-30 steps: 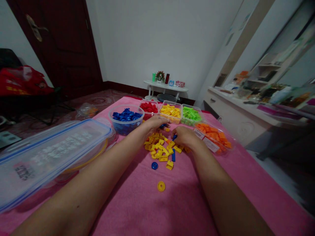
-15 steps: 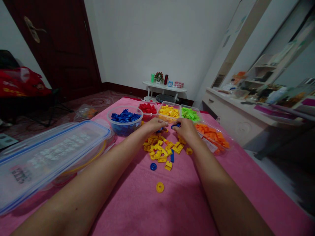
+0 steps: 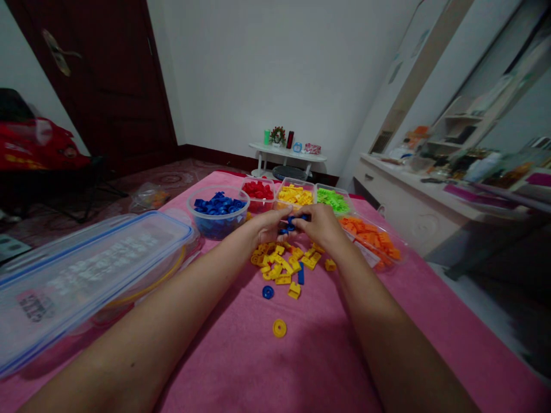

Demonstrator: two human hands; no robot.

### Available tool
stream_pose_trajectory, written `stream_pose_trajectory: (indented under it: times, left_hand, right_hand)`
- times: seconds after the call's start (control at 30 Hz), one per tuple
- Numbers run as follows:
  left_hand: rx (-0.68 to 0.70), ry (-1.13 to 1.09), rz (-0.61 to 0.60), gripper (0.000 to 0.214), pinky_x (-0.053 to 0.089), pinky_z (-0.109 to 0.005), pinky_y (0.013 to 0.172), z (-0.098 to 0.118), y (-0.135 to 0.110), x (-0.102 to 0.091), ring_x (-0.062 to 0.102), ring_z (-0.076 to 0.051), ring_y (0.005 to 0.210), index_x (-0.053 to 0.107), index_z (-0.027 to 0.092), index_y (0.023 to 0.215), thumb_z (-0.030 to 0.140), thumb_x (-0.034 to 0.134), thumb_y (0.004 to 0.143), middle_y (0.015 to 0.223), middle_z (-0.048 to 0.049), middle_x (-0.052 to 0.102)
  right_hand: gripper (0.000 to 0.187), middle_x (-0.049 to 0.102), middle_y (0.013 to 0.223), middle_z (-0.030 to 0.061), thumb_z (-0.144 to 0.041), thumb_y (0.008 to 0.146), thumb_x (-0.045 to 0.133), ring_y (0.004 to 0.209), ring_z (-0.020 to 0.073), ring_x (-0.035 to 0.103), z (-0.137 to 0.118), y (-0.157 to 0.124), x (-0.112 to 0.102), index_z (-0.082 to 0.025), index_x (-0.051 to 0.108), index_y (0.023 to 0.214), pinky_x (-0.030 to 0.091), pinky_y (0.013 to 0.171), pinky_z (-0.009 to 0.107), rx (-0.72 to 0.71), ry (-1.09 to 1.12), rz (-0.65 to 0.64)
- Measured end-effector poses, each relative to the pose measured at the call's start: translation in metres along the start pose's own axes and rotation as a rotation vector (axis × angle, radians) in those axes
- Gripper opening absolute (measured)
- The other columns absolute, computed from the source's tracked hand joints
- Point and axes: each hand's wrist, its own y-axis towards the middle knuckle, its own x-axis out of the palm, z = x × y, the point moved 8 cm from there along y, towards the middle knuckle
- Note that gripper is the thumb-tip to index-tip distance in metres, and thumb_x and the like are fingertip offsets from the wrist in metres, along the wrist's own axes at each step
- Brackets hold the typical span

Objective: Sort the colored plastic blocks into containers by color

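My left hand (image 3: pixel 272 225) and my right hand (image 3: pixel 317 221) meet just beyond a loose pile of yellow building blocks (image 3: pixel 279 267). Between them are small blue building blocks (image 3: pixel 291 223); the left hand is closed round some, and the right pinches others with its fingertips. Their exact shapes are partly hidden by the fingers. A blue wheel (image 3: pixel 267 292), a yellow wheel (image 3: pixel 279 328) and a flat blue strip (image 3: pixel 301 273) lie on the near side of the pile.
A round tub of blue blocks (image 3: pixel 221 217) stands left of my hands. Behind are boxes of red (image 3: pixel 258 190), yellow (image 3: pixel 296 195) and green pieces (image 3: pixel 332 201). Orange pieces (image 3: pixel 372 238) fill a box at right. Clear lids (image 3: pixel 107 269) lie left on the pink cloth (image 3: pixel 241 350).
My right hand has moved left with its blue piece, closing the gap to my left hand. The blue pieces are now together between both hands.
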Motion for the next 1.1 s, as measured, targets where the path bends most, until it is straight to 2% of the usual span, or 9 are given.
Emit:
stream_pose_trajectory:
  times: [0.13,0.27,0.4,0.57,0.67,0.83,0.93,1.0,1.1]
  left_hand:
    - [-0.006,-0.042,0.0,0.03,0.041,-0.013,0.038,-0.001,0.0,0.001,0.058,-0.009,0.049,0.055,0.014,0.085,0.036,0.039,0.097,0.066,-0.0017,0.058]
    - [-0.012,-0.057,-0.013,0.027,0.042,-0.013,0.038,-0.002,0.001,0.003,0.059,-0.009,0.048,0.057,0.013,0.089,0.034,0.04,0.096,0.065,-0.0017,0.059]
    - [-0.014,-0.087,-0.024,0.029,0.044,-0.014,0.038,0.0,-0.003,0.006,0.061,-0.01,0.049,0.055,0.013,0.09,0.034,0.037,0.097,0.066,-0.0022,0.061]
    - [-0.03,-0.125,-0.073,0.038,0.046,-0.016,0.037,0.0,-0.002,0.008,0.062,-0.013,0.048,0.056,0.013,0.094,0.041,0.031,0.098,0.063,-0.0045,0.061]
    - [-0.028,-0.175,-0.144,0.04,0.046,-0.016,0.036,0.0,0.0,0.01,0.063,-0.014,0.05,0.057,0.013,0.101,0.047,0.037,0.095,0.064,-0.0051,0.062]
    - [0.017,-0.273,-0.224,0.037,0.046,-0.015,0.038,0.004,0.0,0.013,0.06,-0.012,0.049,0.058,0.011,0.098,0.045,0.045,0.093,0.061,-0.0033,0.06]
    - [0.016,-0.268,-0.192,0.027,0.035,-0.009,0.032,0.011,-0.003,0.013,0.056,-0.009,0.046,0.057,0.011,0.088,0.035,0.045,0.094,0.058,-0.0024,0.056]
    - [0.059,-0.235,-0.126,0.021,0.024,-0.006,0.03,0.022,-0.009,0.01,0.049,-0.005,0.042,0.055,0.012,0.081,0.026,0.046,0.094,0.056,-0.0011,0.053]
    - [0.273,-0.101,0.019,0.018,0.018,-0.007,0.031,0.056,-0.026,0.0,0.042,-0.003,0.039,0.057,0.011,0.079,0.02,0.046,0.091,0.057,-0.0001,0.051]
  right_hand:
    - [0.022,0.074,0.082,0.0036,-0.013,0.077,0.061,0.071,0.0152,0.062,-0.006,0.0,0.004,-0.019,0.077,0.09,0.038,0.063,0.024,-0.053,-0.089,-0.063]
    - [0.021,0.075,0.084,0.0041,-0.015,0.079,0.061,0.074,0.0157,0.064,-0.008,0.0,0.004,-0.02,0.077,0.091,0.039,0.066,0.024,-0.078,-0.073,-0.079]
    - [0.018,0.075,0.087,0.0053,-0.018,0.08,0.063,0.079,0.0168,0.065,-0.009,0.001,-0.004,-0.019,0.077,0.091,0.042,0.07,0.025,-0.072,-0.017,0.014]
    - [0.018,0.076,0.088,0.0033,-0.025,0.079,0.067,0.075,0.0161,0.066,-0.01,-0.002,-0.011,-0.022,0.076,0.095,0.043,0.066,0.024,-0.035,0.073,0.128]
    - [0.024,0.075,0.087,0.0017,-0.035,0.077,0.069,0.075,0.0177,0.066,-0.012,-0.006,-0.017,-0.026,0.075,0.098,0.042,0.064,0.026,-0.012,0.001,0.209]
    - [0.027,0.074,0.093,0.0013,-0.04,0.076,0.07,0.079,0.0176,0.065,-0.019,-0.009,-0.017,-0.026,0.073,0.099,0.043,0.066,0.027,-0.048,-0.004,0.214]
    - [0.022,0.073,0.093,0.0028,-0.037,0.08,0.066,0.081,0.0172,0.064,-0.019,-0.01,-0.026,-0.022,0.074,0.093,0.044,0.071,0.027,-0.054,0.028,0.29]
    - [0.019,0.073,0.091,0.0031,-0.034,0.082,0.063,0.08,0.0165,0.064,-0.021,-0.012,-0.034,-0.021,0.074,0.09,0.044,0.073,0.027,-0.072,0.06,0.363]
    - [0.016,0.073,0.089,0.0028,-0.031,0.083,0.061,0.077,0.0156,0.063,-0.026,-0.014,-0.041,-0.021,0.074,0.088,0.044,0.072,0.027,-0.1,0.1,0.418]
